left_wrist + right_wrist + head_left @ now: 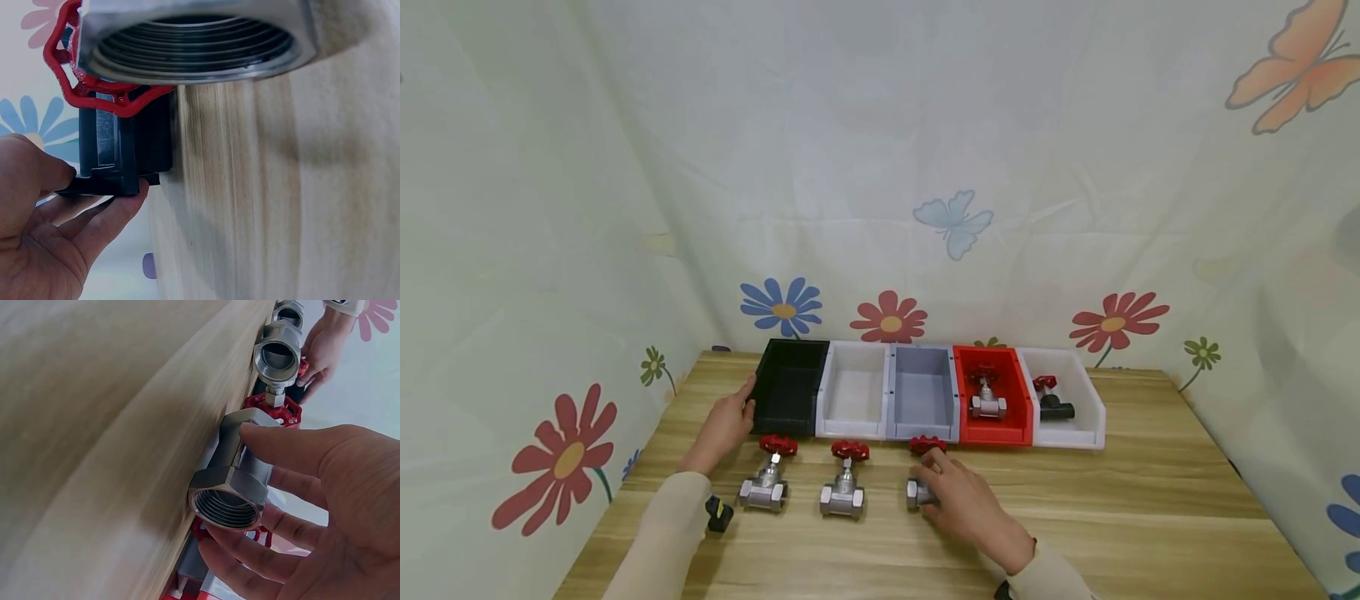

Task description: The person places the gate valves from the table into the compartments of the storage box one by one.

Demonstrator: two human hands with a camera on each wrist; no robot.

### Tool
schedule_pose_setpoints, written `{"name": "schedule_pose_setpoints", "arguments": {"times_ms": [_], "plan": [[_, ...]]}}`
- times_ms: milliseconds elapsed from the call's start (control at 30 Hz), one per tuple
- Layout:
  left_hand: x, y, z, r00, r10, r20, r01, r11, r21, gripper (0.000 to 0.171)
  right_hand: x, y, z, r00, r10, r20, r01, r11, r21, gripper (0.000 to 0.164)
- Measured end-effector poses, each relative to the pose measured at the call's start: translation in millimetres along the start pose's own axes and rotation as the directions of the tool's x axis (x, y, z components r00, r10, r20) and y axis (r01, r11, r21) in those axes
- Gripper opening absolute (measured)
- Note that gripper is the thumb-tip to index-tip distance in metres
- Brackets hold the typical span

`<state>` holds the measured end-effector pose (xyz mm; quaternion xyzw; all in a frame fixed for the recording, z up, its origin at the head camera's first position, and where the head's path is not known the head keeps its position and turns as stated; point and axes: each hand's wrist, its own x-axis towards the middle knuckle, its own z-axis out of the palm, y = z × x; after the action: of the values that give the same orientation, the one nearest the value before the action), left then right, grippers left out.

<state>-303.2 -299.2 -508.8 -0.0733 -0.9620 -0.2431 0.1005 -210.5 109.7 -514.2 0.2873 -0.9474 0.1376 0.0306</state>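
My left hand [727, 425] pinches the left wall of the black bin [790, 387], thumb at the rim and fingers against the outer side, as the left wrist view shows. Around the steel body of the rightmost gate valve [232, 464] on the table is my right hand [964, 502], thumb on one side and fingers on the other. That valve's red handwheel [927, 444] points toward the bins. Two more gate valves with red handwheels, a left one [764, 492] and a middle one [842, 497], lie in the same row.
Right of the black bin stand a white bin [855, 430], a grey bin [922, 432], a red bin [995, 434] and another white bin [1078, 437]. A steel valve [988, 405] lies in the red one, a dark valve [1055, 407] in the last. Behind hangs a flowered curtain [850, 167].
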Motion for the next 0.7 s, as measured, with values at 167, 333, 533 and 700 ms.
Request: {"name": "schedule_pose_setpoints", "arguments": {"times_ms": [167,333,533,700], "plan": [[0.5,-0.7,0.7,1.000,0.004,-0.010,-0.003,1.000,0.012,0.053,1.3,-0.3,2.8,1.000,-0.021,-0.002,0.021,1.000,0.006,0.048],[-0.8,-0.5,0.9,1.000,0.003,-0.014,-0.003,1.000,-0.001,0.053,1.7,-0.9,5.3,0.999,-0.050,0.014,0.049,0.999,0.020,0.046],[-0.6,0.3,0.5,1.000,0.001,-0.024,-0.001,1.000,-0.001,0.053,2.8,-1.4,6.5,0.999,-0.031,0.038,0.030,0.999,0.027,0.047],[-0.3,0.1,0.2,1.000,0.004,-0.030,-0.003,1.000,0.009,0.053,4.4,-1.1,7.8,0.999,-0.022,0.045,0.020,0.999,0.031,0.047]]}}
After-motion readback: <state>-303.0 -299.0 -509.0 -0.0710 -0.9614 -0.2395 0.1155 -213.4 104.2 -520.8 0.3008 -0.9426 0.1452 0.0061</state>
